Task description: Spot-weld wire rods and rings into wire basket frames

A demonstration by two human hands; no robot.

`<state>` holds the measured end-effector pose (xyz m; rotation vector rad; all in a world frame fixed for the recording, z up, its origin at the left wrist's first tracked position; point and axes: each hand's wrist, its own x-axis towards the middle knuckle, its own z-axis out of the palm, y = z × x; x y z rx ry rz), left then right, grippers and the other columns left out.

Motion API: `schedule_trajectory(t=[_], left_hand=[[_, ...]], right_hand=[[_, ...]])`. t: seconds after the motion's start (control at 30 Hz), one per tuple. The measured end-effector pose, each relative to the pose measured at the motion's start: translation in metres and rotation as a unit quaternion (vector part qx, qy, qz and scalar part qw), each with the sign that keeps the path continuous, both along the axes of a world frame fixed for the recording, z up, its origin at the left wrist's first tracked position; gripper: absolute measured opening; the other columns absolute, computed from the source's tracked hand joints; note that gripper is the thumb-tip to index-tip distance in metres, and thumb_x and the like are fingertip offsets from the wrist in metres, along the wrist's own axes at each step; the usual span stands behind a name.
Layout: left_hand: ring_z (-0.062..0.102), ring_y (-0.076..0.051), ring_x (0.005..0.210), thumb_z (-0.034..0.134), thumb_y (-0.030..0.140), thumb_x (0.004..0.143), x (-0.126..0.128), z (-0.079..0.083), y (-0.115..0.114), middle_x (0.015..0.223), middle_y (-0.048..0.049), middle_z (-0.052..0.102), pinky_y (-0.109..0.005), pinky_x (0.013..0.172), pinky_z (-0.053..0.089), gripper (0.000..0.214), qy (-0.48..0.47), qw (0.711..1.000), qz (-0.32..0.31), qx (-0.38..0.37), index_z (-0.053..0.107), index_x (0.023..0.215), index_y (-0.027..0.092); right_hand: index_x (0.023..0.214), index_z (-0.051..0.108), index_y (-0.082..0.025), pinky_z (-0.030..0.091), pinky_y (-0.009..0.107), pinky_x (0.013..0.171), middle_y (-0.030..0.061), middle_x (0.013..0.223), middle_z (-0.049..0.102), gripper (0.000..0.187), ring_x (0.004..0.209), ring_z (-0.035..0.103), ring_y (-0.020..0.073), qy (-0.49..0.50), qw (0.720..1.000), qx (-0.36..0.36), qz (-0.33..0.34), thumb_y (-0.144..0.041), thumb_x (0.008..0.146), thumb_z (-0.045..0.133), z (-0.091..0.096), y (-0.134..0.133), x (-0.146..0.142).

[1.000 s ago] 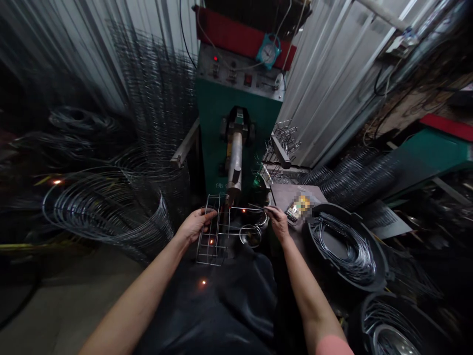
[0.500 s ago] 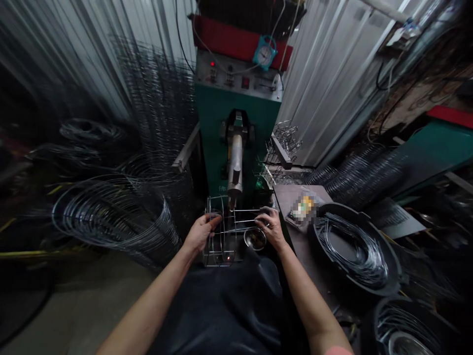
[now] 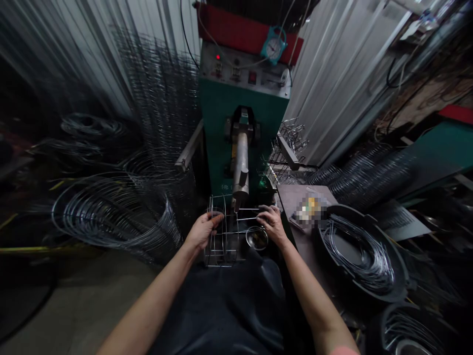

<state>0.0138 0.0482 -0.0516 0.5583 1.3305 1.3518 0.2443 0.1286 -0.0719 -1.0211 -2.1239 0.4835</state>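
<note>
My left hand (image 3: pixel 203 230) is closed on the left side of a round wire frame (image 3: pixel 224 246) of thin metal rods and hoops. The frame sits under the tip of the metal arm of a green spot welding machine (image 3: pixel 242 167). Thin wire rods (image 3: pixel 248 209) run rightward from below that tip to my right hand (image 3: pixel 272 224), whose fingers are pinched on their ends. Whether those rods are joined to the frame I cannot tell. Just below the rods stands a small metal bowl (image 3: pixel 256 238) with small pieces in it.
Stacked wire hoops (image 3: pixel 111 212) fill the left side. To the right, a small table (image 3: pixel 290 195) borders a round black tub (image 3: pixel 401 276) of curved wires. A teal clock (image 3: pixel 273 45) hangs on the machine. Metal brackets (image 3: pixel 288 153) jut out on both sides.
The view has shifted slightly, so the machine appears a little lower and farther right. An orange-red glow low on the frame is gone. Both hands keep their holds.
</note>
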Motion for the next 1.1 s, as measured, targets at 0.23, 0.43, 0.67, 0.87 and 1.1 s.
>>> schedule_trajectory(t=[0.23, 0.43, 0.67, 0.87, 1.1], left_hand=[[0.034, -0.005, 0.049, 0.081, 0.037, 0.035, -0.002, 0.003, 0.006, 0.054, 0.0053, 0.044, -0.016, 0.038, 0.020, 0.045, -0.036, 0.999, 0.014, 0.009, 0.059, 0.066, 0.013], [0.034, -0.005, 0.049, 0.081, 0.036, 0.036, -0.003, 0.004, 0.009, 0.054, 0.0052, 0.043, -0.016, 0.037, 0.019, 0.043, -0.035, 0.999, 0.020, 0.018, 0.060, 0.066, 0.013], [0.035, -0.005, 0.048, 0.080, 0.032, 0.036, -0.005, -0.002, 0.018, 0.055, 0.0044, 0.044, -0.015, 0.036, 0.019, 0.040, -0.037, 0.999, 0.026, 0.016, 0.060, 0.065, 0.013], [0.036, -0.005, 0.048, 0.081, 0.029, 0.035, -0.008, -0.004, 0.026, 0.055, 0.0036, 0.046, -0.014, 0.035, 0.020, 0.039, -0.040, 0.999, 0.033, 0.013, 0.059, 0.064, 0.012], [0.035, -0.004, 0.046, 0.080, 0.027, 0.038, -0.011, -0.009, 0.031, 0.056, 0.0039, 0.047, -0.014, 0.033, 0.019, 0.038, -0.048, 0.998, 0.028, 0.002, 0.059, 0.065, 0.012]], right_hand=[[0.077, 0.067, -0.024, 0.030, 0.043, 0.096, 0.0036, 0.112, 0.062, 0.013, 0.104, 0.039, 0.0242, 0.014, 1.000, -0.022, 0.004, -0.032, 0.080, 0.058, -0.003, 0.009, -0.005], [0.077, 0.067, -0.025, 0.029, 0.043, 0.097, 0.0029, 0.114, 0.061, 0.013, 0.107, 0.039, 0.0239, 0.009, 0.999, -0.036, 0.015, -0.032, 0.080, 0.056, 0.001, 0.013, -0.005], [0.075, 0.067, -0.024, 0.029, 0.044, 0.097, 0.0030, 0.113, 0.061, 0.012, 0.105, 0.039, 0.0240, 0.006, 0.998, -0.057, 0.013, -0.031, 0.079, 0.057, 0.003, 0.020, -0.007], [0.074, 0.067, -0.024, 0.030, 0.042, 0.096, 0.0028, 0.111, 0.062, 0.011, 0.104, 0.040, 0.0234, 0.004, 0.998, -0.061, 0.010, -0.031, 0.078, 0.058, 0.006, 0.025, -0.010], [0.074, 0.067, -0.023, 0.030, 0.042, 0.096, 0.0031, 0.111, 0.062, 0.011, 0.105, 0.040, 0.0234, -0.006, 0.997, -0.072, 0.001, -0.030, 0.078, 0.058, 0.007, 0.026, -0.011]])
